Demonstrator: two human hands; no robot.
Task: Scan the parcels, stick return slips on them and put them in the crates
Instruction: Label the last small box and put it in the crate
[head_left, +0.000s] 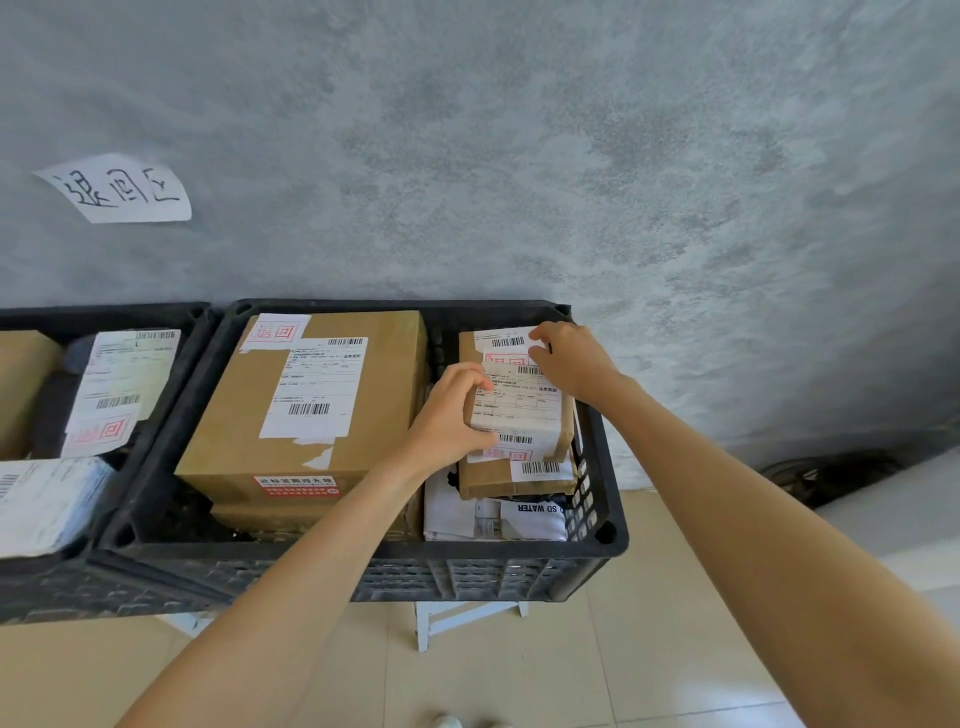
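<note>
Setting a small parcel (519, 405) onto a stack at the right of the black crate (597, 540), we grip its near side with our left hand (452, 410) and its far corner with our right hand (571, 358). Perched on an uneven pile, it could slide off once released.

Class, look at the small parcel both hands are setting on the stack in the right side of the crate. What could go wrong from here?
1. The small parcel sits atop a bigger box lying over loose bags; it may slide once the left hand and right hand release.
2. It covers the lower box's return slip.
</note>
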